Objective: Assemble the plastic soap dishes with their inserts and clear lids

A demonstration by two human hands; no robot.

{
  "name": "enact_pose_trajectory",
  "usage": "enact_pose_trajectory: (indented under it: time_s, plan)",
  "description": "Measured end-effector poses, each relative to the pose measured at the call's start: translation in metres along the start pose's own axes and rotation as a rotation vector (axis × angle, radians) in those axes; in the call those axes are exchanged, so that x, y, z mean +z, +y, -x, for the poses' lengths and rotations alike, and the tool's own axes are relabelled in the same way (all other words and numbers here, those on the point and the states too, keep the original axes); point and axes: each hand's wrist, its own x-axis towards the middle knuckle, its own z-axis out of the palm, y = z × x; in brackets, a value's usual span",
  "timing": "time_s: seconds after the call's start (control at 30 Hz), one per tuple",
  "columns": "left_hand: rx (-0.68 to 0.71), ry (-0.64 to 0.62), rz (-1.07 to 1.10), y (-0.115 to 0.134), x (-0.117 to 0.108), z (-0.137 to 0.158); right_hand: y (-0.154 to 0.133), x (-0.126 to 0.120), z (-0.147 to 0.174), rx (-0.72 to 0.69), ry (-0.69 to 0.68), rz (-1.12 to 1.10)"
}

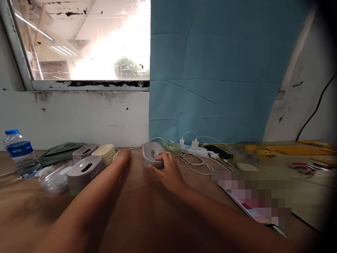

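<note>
A mauve oval container (150, 150) with a grey inset in its top stands on the brown table near the wall. My right hand (167, 169) grips its near right side, thumb in front and fingers over the rim. My left hand (124, 155) is beside a stack of cream wavy-edged containers (104, 151); its fingers are hidden from me. Left of that stack are a mauve container (85, 168) with a dark oval slot in its lid and a similar one (84, 150) behind it. A green-lidded container (171, 147) sits just behind and right of the gripped one.
Clear plastic containers (56, 177), a water bottle (19, 154) and a green pouch (59, 153) are at the left. A power strip (195, 150) with white cables (197, 164) lies to the right. Farther right is a partly blurred tablet-like device (238, 200).
</note>
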Motion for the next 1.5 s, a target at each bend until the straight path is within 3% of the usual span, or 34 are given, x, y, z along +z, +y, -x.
enact_pose_trajectory:
  time_s: [0.33,0.6,0.7,1.07,1.27,1.5]
  plan:
    - [0.016,0.042,-0.05,-0.005,0.012,-0.002,0.005,-0.002,-0.036,0.052,0.188,-0.102]
    - [0.022,0.167,0.043,0.039,0.011,0.004,0.009,-0.006,-0.053,0.075,0.282,-0.146]
    - [-0.02,0.222,0.055,0.045,0.01,0.007,0.009,-0.006,-0.055,0.079,0.283,-0.166]
    - [-0.077,0.115,0.104,0.003,-0.003,-0.016,0.008,0.0,-0.06,0.111,0.262,-0.258]
    - [0.011,-0.014,0.11,-0.018,-0.006,-0.018,0.004,0.009,-0.07,0.106,0.229,-0.272]
    - [0.089,-0.038,0.111,-0.024,-0.007,-0.018,0.014,0.022,-0.058,-0.001,0.079,-0.24]
